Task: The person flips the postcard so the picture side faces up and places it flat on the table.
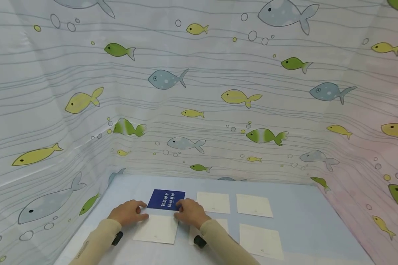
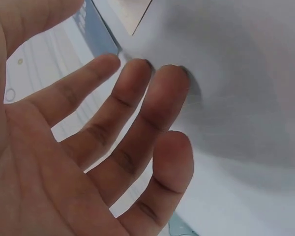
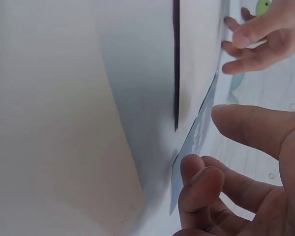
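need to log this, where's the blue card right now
In the head view, the blue card lies left of centre in the far row, just beyond a white card, with the left hand and right hand by its near corners.

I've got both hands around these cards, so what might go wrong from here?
The right hand has fingertips at the blue card's right edge, so a slip might nudge it askew. The nearer white card lies between both hands and could shift too. The right sleeve passes over another white card and may drag it.
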A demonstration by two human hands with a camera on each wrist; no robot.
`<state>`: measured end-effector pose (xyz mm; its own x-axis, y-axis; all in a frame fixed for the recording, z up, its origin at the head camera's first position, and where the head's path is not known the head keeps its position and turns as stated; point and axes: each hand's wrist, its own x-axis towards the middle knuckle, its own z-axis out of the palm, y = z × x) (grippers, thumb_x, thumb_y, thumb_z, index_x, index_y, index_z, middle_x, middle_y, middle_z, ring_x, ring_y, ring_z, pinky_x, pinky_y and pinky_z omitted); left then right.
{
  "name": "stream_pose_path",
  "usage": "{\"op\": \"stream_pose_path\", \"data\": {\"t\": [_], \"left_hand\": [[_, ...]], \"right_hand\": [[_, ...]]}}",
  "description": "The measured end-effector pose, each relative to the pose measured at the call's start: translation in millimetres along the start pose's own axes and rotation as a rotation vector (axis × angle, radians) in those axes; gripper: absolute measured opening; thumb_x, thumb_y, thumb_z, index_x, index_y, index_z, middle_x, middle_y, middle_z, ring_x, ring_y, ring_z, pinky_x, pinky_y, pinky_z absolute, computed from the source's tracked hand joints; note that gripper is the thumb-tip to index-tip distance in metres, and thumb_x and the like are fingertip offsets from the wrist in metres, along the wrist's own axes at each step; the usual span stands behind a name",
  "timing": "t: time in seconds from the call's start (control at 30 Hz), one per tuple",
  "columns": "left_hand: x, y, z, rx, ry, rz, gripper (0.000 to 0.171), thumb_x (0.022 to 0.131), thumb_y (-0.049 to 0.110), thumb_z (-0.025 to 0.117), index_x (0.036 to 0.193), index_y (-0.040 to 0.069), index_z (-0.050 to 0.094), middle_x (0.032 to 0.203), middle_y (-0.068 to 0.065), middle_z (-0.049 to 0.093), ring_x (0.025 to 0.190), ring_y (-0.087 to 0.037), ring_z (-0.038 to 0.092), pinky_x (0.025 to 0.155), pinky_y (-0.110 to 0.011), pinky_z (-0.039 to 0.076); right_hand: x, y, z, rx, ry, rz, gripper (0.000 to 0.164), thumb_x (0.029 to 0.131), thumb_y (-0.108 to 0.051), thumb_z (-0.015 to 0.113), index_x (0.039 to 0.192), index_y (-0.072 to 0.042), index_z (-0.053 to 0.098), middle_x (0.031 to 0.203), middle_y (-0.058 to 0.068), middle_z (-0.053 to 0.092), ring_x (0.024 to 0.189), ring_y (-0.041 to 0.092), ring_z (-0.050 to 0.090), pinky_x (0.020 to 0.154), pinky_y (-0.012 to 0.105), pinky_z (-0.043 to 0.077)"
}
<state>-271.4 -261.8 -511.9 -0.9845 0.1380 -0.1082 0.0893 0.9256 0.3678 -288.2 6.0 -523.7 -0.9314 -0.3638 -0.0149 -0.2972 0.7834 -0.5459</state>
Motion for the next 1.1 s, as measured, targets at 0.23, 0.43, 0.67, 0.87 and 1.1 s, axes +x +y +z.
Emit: {"op": "stream_pose_path", "data": {"t": [0.23,0.43,0.67,0.87,1.1], "left_hand": [[-8.2,-1.2,2.1,0.045,-0.033,0.019,0.063,0.075,0.052,0.084,0.123,0.015,0.07,0.099,0.0,0.06,0.083,-0.019,0.058,0.077,-0.05,0.051],[-12.4,1.2,2.6,0.048,-0.064,0.023,0.07,0.07,0.055,0.087,0.126,0.017,0.069,0.105,0.0,0.059,0.086,-0.023,0.061,0.078,-0.054,0.052],[-16.7,9.5,3.9,0.091,-0.045,0.034,0.072,0.066,0.049,0.091,0.125,0.014,0.069,0.11,-0.005,0.057,0.088,-0.025,0.061,0.08,-0.055,0.053],[-18.2,14.8,4.7,0.109,-0.03,0.042,0.069,0.065,0.044,0.092,0.122,0.013,0.07,0.11,-0.006,0.057,0.087,-0.026,0.062,0.08,-0.056,0.053],[-19.4,16.9,2.1,0.094,-0.039,0.027,0.07,0.065,0.044,0.092,0.122,0.012,0.068,0.111,-0.007,0.057,0.089,-0.028,0.062,0.081,-0.057,0.053]], "right_hand": [[-13,-1,0,-0.059,-0.02,-0.034,0.05,0.082,-0.042,0.081,0.12,-0.01,0.073,0.085,-0.007,0.06,0.071,0.008,0.053,0.065,0.028,0.047],[-23,-10,0,-0.179,-0.056,0.005,0.072,0.076,-0.062,0.08,0.127,-0.012,0.069,0.105,0.003,0.063,0.086,0.019,0.064,0.077,0.038,0.055],[-31,-16,1,-0.308,-0.076,0.004,0.078,0.071,-0.07,0.079,0.121,-0.01,0.07,0.107,0.009,0.06,0.075,0.021,0.06,0.075,0.038,0.055],[-35,-15,2,-0.283,-0.063,-0.013,0.067,0.07,-0.057,0.087,0.119,-0.014,0.072,0.104,0.006,0.059,0.076,0.02,0.06,0.075,0.039,0.054],[-33,-12,5,-0.258,-0.06,-0.019,0.063,0.068,-0.049,0.091,0.118,-0.015,0.069,0.101,0.003,0.058,0.075,0.017,0.058,0.076,0.038,0.054]]}}
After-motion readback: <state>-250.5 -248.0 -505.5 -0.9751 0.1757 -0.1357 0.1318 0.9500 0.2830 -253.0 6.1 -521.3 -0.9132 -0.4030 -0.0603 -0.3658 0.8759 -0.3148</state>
